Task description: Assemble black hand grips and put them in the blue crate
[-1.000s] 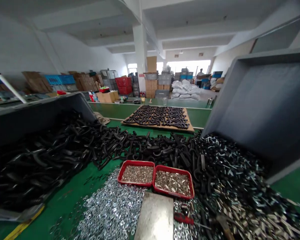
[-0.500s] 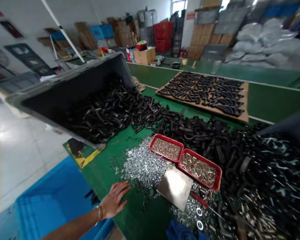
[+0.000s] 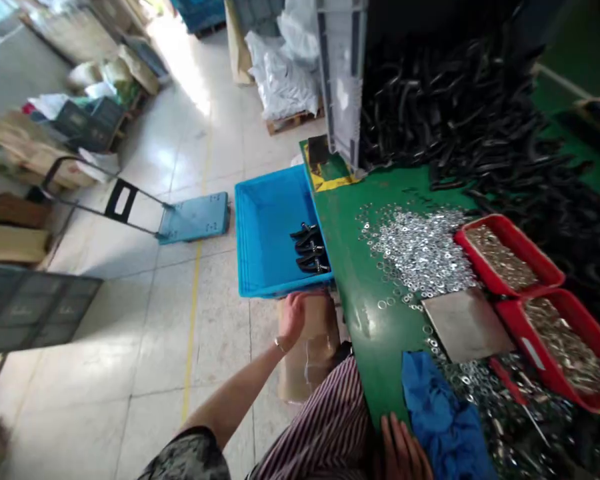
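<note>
Blue crate [image 3: 267, 233], open-topped, holds few black parts [image 3: 307, 248].

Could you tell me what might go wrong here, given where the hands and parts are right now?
1. The left hand reaches down to the cardboard box beside the blue crate, off the table; leaning sideways could cost balance.
2. Loose washers lie near the green table edge; a sleeve could sweep some off.
3. The right hand rests by the blue cloth, which might drag washers along.
</note>
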Action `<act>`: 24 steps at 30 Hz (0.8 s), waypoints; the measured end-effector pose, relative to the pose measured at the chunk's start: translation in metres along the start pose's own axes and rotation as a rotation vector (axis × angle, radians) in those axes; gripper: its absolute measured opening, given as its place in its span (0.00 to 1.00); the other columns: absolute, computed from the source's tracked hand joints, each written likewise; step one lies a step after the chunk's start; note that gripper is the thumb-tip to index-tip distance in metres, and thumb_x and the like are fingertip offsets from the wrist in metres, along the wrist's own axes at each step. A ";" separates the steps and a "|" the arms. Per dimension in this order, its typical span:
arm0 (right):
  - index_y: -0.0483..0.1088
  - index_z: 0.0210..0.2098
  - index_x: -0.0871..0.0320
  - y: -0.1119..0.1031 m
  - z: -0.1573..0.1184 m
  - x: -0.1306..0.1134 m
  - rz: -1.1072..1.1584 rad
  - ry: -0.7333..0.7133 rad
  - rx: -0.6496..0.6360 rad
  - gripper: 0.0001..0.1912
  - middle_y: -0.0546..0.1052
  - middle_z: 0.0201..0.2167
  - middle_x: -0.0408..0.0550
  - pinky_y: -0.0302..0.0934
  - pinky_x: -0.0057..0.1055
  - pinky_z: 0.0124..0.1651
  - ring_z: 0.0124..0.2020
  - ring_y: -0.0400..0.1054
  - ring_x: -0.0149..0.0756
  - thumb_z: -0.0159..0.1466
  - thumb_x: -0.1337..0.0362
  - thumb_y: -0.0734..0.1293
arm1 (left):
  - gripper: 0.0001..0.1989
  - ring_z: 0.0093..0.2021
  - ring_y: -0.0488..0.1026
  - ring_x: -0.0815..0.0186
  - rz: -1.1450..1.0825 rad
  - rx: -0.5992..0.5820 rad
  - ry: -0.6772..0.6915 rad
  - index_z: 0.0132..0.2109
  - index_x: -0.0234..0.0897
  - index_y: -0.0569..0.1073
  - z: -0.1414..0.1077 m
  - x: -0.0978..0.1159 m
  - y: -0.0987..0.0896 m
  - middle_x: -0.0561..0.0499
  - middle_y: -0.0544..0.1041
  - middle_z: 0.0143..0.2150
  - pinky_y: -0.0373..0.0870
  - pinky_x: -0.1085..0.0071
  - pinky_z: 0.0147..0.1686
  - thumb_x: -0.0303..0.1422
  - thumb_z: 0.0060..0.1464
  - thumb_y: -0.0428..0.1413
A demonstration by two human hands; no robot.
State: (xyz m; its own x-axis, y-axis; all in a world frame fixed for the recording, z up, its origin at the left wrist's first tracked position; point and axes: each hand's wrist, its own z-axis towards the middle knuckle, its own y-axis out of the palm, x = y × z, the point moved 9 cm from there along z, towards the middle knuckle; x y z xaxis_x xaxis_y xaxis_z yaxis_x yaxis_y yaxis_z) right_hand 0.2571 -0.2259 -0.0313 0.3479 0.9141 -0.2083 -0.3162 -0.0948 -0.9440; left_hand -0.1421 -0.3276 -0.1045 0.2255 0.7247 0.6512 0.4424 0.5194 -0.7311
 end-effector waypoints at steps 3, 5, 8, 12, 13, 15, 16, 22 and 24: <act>0.46 0.75 0.54 -0.001 -0.001 -0.007 -0.059 -0.024 -0.038 0.43 0.76 0.56 0.56 0.71 0.53 0.48 0.52 0.75 0.54 0.63 0.60 0.64 | 0.23 0.59 0.68 0.44 -0.054 -0.016 -0.426 0.57 0.23 0.69 -0.077 -0.127 0.007 0.30 0.72 0.53 0.65 0.50 0.58 0.35 0.60 0.56; 0.47 0.75 0.57 0.001 -0.002 -0.009 -0.095 -0.034 -0.043 0.43 0.75 0.57 0.59 0.69 0.53 0.51 0.53 0.74 0.55 0.64 0.60 0.65 | 0.25 0.50 0.75 0.44 -0.144 -0.123 -0.619 0.51 0.22 0.72 -0.115 -0.185 0.036 0.33 0.76 0.43 0.71 0.55 0.49 0.39 0.53 0.63; 0.53 0.73 0.62 0.004 -0.005 -0.013 -0.150 -0.114 -0.005 0.42 0.76 0.56 0.62 0.67 0.50 0.51 0.51 0.73 0.55 0.62 0.60 0.67 | 0.30 0.44 0.77 0.52 -0.310 -0.223 -0.732 0.52 0.26 0.70 -0.134 -0.228 0.080 0.35 0.77 0.45 0.74 0.63 0.42 0.43 0.50 0.67; 0.57 0.71 0.66 0.006 -0.006 -0.015 -0.162 -0.178 0.035 0.40 0.76 0.54 0.65 0.66 0.49 0.50 0.50 0.72 0.55 0.63 0.59 0.68 | 0.37 0.46 0.78 0.55 -0.467 -0.253 -0.750 0.56 0.27 0.68 -0.129 -0.248 0.109 0.33 0.77 0.50 0.76 0.67 0.41 0.45 0.45 0.70; 0.57 0.71 0.66 0.006 -0.005 -0.015 -0.159 -0.165 0.034 0.40 0.76 0.55 0.65 0.66 0.49 0.50 0.50 0.72 0.55 0.63 0.59 0.67 | 0.37 0.46 0.78 0.54 -0.485 -0.255 -0.754 0.55 0.27 0.69 -0.131 -0.251 0.109 0.33 0.77 0.50 0.76 0.67 0.41 0.46 0.44 0.70; 0.56 0.71 0.64 0.005 -0.004 -0.015 -0.154 -0.141 0.023 0.38 0.76 0.56 0.64 0.65 0.50 0.51 0.51 0.71 0.55 0.65 0.58 0.66 | 0.38 0.46 0.78 0.54 -0.498 -0.249 -0.765 0.53 0.28 0.70 -0.143 -0.256 0.104 0.34 0.78 0.49 0.76 0.67 0.41 0.49 0.43 0.70; 0.56 0.71 0.64 0.004 -0.004 -0.015 -0.152 -0.125 0.015 0.38 0.75 0.56 0.63 0.65 0.50 0.52 0.52 0.71 0.55 0.65 0.58 0.66 | 0.38 0.46 0.78 0.54 -0.492 -0.246 -0.775 0.52 0.28 0.71 -0.152 -0.258 0.099 0.35 0.79 0.48 0.76 0.66 0.41 0.50 0.42 0.70; 0.53 0.73 0.60 0.003 -0.008 -0.014 -0.126 -0.037 -0.084 0.40 0.71 0.62 0.60 0.60 0.52 0.60 0.59 0.66 0.55 0.66 0.58 0.67 | 0.31 0.43 0.78 0.53 -0.340 -0.220 -0.868 0.45 0.30 0.73 -0.227 -0.280 0.049 0.38 0.80 0.41 0.75 0.65 0.40 0.51 0.44 0.68; 0.51 0.74 0.61 0.006 -0.010 -0.012 -0.092 -0.017 -0.129 0.41 0.69 0.63 0.61 0.59 0.53 0.62 0.61 0.64 0.56 0.66 0.59 0.67 | 0.29 0.43 0.78 0.52 -0.245 -0.195 -0.909 0.44 0.29 0.72 -0.246 -0.291 0.030 0.36 0.79 0.41 0.75 0.63 0.39 0.51 0.47 0.67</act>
State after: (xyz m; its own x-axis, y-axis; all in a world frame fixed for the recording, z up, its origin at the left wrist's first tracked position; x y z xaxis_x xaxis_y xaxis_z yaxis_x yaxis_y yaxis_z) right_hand 0.2603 -0.2418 -0.0367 0.3551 0.9276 -0.1160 -0.1673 -0.0590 -0.9841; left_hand 0.0193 -0.6349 -0.2660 -0.6155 0.7226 0.3147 0.5431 0.6782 -0.4951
